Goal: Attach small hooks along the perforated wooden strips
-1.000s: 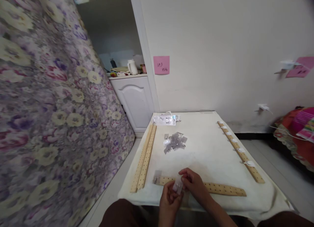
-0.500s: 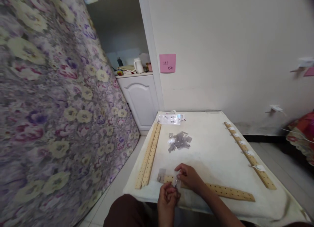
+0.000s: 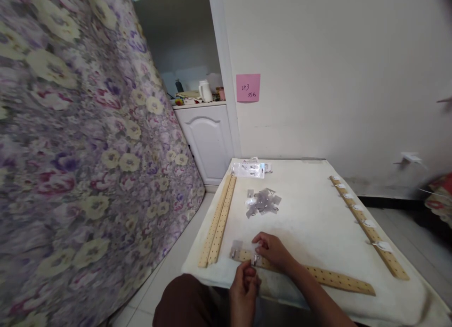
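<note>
A wooden strip with rows of holes [image 3: 337, 277] lies along the table's near edge, under my forearm. A clear plastic square with a small metal hook [image 3: 256, 258] sits over the strip between my hands. My right hand [image 3: 275, 251] has its thumb and forefinger closed at the upper side of this square. From below, my left hand [image 3: 244, 281] reaches in with curled fingers, its fingertips pinched at the hook's lower end. A second clear hook square [image 3: 235, 250] rests on the strip's left end. Farther back lies a pile of similar clear hook squares [image 3: 264, 202].
Two more perforated strips [image 3: 221, 223] lie side by side on the left. On the right, another strip [image 3: 399, 269] carries several white-backed hooks [image 3: 367, 223]. A clear package [image 3: 249, 170] lies at the back. A floral curtain [image 3: 88, 176] hangs left of the cloth-covered table [image 3: 303, 190].
The view has shifted slightly, so the scene sits a little farther right. My left fingertips have drawn down a little from the square, and my right hand has barely moved.
</note>
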Motion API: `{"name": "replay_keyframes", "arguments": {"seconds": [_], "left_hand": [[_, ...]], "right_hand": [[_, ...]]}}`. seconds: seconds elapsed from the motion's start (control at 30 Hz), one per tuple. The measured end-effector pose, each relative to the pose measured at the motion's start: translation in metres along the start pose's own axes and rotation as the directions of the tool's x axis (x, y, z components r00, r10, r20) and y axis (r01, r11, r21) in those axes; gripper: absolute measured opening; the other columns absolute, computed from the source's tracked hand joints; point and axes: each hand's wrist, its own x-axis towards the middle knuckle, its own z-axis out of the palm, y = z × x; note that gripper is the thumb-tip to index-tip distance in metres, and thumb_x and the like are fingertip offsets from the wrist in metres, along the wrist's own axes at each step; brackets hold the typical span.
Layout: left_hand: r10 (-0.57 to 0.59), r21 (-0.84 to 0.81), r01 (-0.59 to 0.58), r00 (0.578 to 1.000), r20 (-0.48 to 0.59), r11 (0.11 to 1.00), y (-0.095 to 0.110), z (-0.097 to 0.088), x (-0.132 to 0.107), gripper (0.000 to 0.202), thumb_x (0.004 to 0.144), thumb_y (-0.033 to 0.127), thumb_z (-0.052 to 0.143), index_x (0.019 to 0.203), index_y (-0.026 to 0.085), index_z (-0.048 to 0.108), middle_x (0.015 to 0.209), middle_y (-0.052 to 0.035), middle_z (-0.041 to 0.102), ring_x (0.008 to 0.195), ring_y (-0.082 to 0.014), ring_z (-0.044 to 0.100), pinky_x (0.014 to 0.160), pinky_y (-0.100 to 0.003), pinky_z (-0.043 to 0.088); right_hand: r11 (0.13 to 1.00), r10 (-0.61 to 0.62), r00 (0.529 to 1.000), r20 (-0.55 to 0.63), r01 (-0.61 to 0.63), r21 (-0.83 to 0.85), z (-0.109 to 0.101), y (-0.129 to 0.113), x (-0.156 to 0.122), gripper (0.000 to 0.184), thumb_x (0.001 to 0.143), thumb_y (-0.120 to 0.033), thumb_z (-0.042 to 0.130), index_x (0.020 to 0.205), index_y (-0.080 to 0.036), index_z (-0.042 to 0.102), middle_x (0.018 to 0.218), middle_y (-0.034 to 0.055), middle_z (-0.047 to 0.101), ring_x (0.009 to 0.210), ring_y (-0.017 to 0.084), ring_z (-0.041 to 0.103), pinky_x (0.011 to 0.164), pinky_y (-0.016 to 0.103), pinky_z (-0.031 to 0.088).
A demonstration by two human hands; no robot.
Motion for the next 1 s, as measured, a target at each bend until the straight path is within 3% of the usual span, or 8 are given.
{"name": "replay_keyframes", "arguments": {"seconds": [0.17,0.4,0.63,1.0], "left_hand": [[0.01,0.119,-0.019,0.997,0.076,0.993,0.006,-0.005,-0.002,0.036,0.076,0.031,0.058,0.109,0.017,0.056,0.084,-0.003,0.061,0.066,-0.0139,0.061,0.066,-0.028,0.05],[0.19,0.418,-0.249,0.966,0.178,0.874,0.026,-0.009,-0.006,0.033,0.083,0.029,0.05,0.113,0.018,0.058,0.095,-0.0084,0.064,0.084,-0.0194,0.06,0.079,-0.034,0.05],[0.278,0.428,-0.379,0.919,0.28,0.82,0.034,-0.01,-0.006,0.036,0.085,0.024,0.046,0.119,0.019,0.058,0.108,-0.0117,0.062,0.103,-0.0225,0.057,0.091,-0.038,0.047],[0.332,0.442,-0.423,0.904,0.27,0.791,0.014,-0.01,-0.003,0.037,0.086,0.022,0.043,0.12,0.019,0.057,0.106,-0.0117,0.061,0.099,-0.0214,0.058,0.087,-0.037,0.049]], "right_hand": [[0.998,0.041,0.999,-0.018,-0.041,-0.037,0.003,0.007,0.001,0.021,0.066,-0.016,0.052,0.085,-0.016,0.062,0.063,-0.0028,0.054,0.06,0.012,0.05,0.058,0.022,0.038],[0.991,0.044,0.997,-0.07,-0.052,-0.12,0.008,0.018,-0.001,0.022,0.067,-0.017,0.052,0.086,-0.018,0.062,0.066,-0.0017,0.058,0.062,0.013,0.053,0.061,0.023,0.039],[0.987,0.046,0.996,-0.07,-0.056,-0.149,0.009,0.018,0.0,0.023,0.067,-0.018,0.053,0.087,-0.018,0.064,0.068,-0.0007,0.06,0.064,0.014,0.054,0.062,0.024,0.039],[0.992,0.055,0.996,-0.069,-0.062,-0.112,0.009,0.018,-0.001,0.024,0.068,-0.019,0.053,0.089,-0.019,0.064,0.067,-0.0012,0.059,0.063,0.014,0.054,0.061,0.024,0.039]]}}
